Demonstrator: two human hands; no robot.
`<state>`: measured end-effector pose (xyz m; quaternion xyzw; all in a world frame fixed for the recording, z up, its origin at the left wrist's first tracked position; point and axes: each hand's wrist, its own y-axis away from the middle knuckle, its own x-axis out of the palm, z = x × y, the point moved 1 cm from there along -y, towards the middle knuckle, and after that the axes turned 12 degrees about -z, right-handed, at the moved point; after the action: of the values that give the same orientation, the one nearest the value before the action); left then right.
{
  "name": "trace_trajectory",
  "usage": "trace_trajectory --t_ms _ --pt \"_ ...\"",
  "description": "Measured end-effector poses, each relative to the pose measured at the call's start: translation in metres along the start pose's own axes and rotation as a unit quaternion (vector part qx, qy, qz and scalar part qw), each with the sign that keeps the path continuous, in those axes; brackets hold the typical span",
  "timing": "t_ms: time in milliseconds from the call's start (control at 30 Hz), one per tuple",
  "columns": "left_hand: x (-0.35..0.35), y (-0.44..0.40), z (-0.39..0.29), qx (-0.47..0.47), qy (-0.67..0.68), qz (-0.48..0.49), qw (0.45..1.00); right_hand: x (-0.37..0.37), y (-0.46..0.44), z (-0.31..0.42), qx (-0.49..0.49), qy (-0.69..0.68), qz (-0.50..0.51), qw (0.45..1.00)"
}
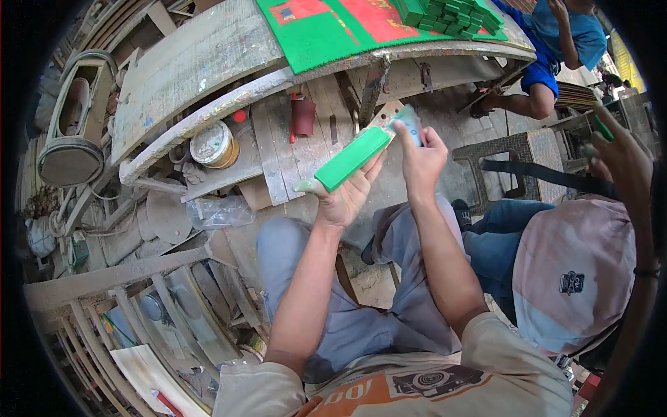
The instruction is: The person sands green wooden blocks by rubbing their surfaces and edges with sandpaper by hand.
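From my remote feed: green block (353, 159) held above the knees, left hand (345, 200) clamped around its underside, thumb at the lower end. Right hand (423, 158) pinches a pale bluish piece (405, 115) near the upper end. My judgement: brace firmly below, keep pressure light, even. Long axis slants lower left to upper right, toward the bench (201, 62).

Beige camera-print T-shirt (431, 389), short sleeves (497, 344), blue-grey trousers (379, 340)

Head camera — forward, down, hands (347, 198) (425, 163) near
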<state>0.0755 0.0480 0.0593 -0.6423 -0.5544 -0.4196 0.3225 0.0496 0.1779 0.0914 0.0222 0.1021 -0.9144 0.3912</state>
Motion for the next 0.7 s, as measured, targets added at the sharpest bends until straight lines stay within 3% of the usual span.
trace_trajectory --t_ms 67,133,200,233,300,400,467,500,533,567,600,633,700 --pt "0.003 -0.003 -0.001 -0.007 0.022 0.022 0.999 -0.003 -0.001 -0.005 -0.011 0.005 -0.044 0.999" --pt "-0.005 -0.003 0.004 -0.005 0.025 -0.071 0.997 0.002 0.029 0.015 -0.059 -0.067 0.033 0.995" --pt "-0.014 -0.004 0.012 -0.006 0.017 -0.049 0.999 0.009 0.061 0.019 -0.105 -0.087 0.115 0.984" --pt "-0.021 -0.003 0.016 -0.012 0.002 -0.030 0.999 0.010 0.062 0.017 -0.103 -0.087 0.115 0.984" --pt "-0.022 0.002 0.011 -0.015 -0.011 -0.104 0.994 0.016 0.061 0.010 -0.064 -0.036 0.092 0.993" --pt "-0.010 -0.002 0.004 0.018 0.006 -0.090 0.996 0.008 0.021 0.001 -0.072 0.050 0.027 0.996" --pt "-0.005 -0.004 0.000 0.008 0.029 0.045 0.999 0.001 -0.005 -0.017 -0.042 0.047 -0.005 0.998" --pt "-0.002 -0.004 -0.004 0.005 0.030 0.049 0.998 -0.001 -0.010 -0.012 -0.008 0.045 -0.039 0.998" --pt "0.000 -0.003 -0.010 0.020 -0.051 0.052 0.997 -0.004 -0.010 -0.008 -0.010 0.045 -0.044 0.998" --pt "0.002 -0.001 -0.015 0.037 -0.132 0.055 0.989 -0.006 -0.006 -0.005 0.089 -0.068 -0.012 0.994" --pt "0.011 0.001 -0.022 0.002 -0.202 -0.023 0.979 -0.006 0.000 0.003 0.186 -0.178 0.023 0.966" --pt "0.007 0.002 -0.022 0.003 -0.198 -0.024 0.980 -0.005 0.009 0.009 0.180 -0.174 0.081 0.965" --pt "-0.004 0.000 -0.022 0.079 -0.350 -0.012 0.933 -0.002 0.023 0.010 0.175 -0.166 0.138 0.961"
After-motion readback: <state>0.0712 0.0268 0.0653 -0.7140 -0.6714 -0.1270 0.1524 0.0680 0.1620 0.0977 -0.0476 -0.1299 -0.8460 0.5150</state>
